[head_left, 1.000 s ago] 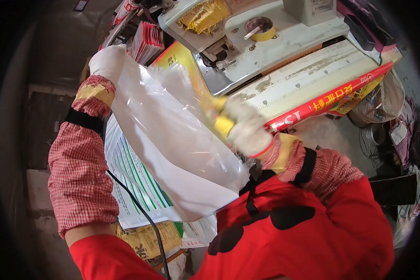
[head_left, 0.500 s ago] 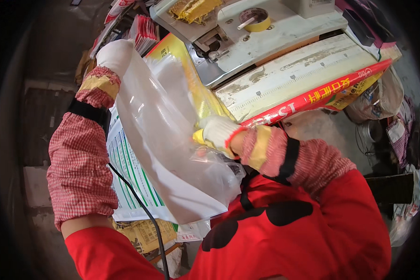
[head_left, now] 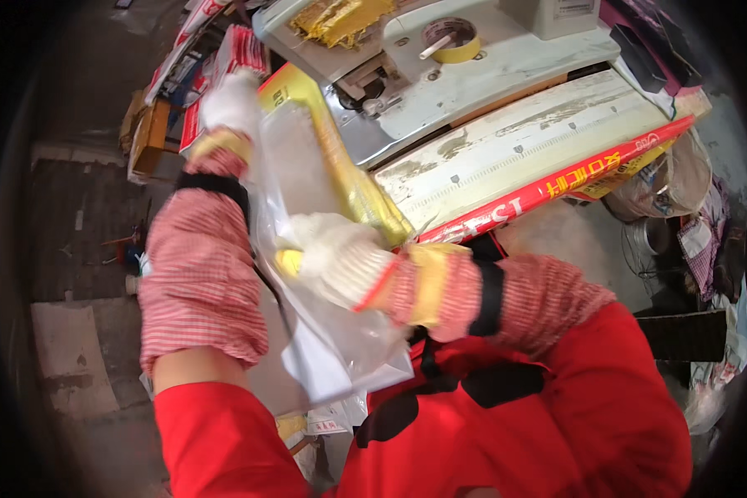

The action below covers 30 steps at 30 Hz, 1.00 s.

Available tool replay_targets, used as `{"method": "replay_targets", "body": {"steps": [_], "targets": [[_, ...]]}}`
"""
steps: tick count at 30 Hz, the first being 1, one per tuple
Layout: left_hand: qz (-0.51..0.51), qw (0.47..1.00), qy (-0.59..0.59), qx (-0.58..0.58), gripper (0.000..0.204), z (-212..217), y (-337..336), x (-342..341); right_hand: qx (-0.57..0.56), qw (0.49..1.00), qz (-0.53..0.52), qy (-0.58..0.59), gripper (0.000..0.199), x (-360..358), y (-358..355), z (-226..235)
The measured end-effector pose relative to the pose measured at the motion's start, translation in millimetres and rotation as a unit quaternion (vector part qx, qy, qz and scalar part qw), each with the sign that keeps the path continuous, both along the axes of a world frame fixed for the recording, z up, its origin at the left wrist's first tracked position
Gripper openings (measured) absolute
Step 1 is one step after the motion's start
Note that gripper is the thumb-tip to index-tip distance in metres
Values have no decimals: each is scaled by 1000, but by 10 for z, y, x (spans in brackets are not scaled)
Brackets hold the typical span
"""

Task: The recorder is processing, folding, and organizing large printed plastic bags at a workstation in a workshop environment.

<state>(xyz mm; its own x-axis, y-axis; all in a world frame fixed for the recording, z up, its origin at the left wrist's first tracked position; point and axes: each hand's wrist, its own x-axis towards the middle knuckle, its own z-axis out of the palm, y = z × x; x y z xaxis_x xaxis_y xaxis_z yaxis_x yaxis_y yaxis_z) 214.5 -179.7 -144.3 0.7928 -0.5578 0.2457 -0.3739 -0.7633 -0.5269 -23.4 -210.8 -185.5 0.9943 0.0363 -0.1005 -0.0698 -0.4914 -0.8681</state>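
Observation:
A white plastic sack (head_left: 311, 349) with a clear film liner (head_left: 295, 158) hangs between my gloved hands. My left hand (head_left: 231, 104) is closed at its upper left edge; motion blurs the fingers. Lower down, my right hand (head_left: 340, 253) presses curled fingers into the film near the middle of the sack. Something yellow (head_left: 289, 262) shows at its fingertips, and I cannot make out whether it is part of the glove. Beside the liner, a yellow sack (head_left: 340, 158) lies crumpled against the machine table's edge.
Ahead stands a pale grey machine table (head_left: 440, 83) carrying a yellow tape roll (head_left: 456, 46). A ruler-marked board (head_left: 523, 133) fronts it, with a red printed sack (head_left: 556, 187) along its edge. Stacked red and white packages (head_left: 239, 54) are at the far left. A clear bag (head_left: 668, 178) hangs right.
My left hand has moved right, carrying the sack's edge. My right hand has shifted left over the film. The sack is narrower and more folded, and its green-striped printed side no longer shows.

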Motion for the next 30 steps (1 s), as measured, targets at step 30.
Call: {"method": "replay_targets", "body": {"steps": [30], "targets": [[-165,908,355,-150,20,-660,208,-250,-107,979,-165,-60,29,-1076,-926,-1146]]}}
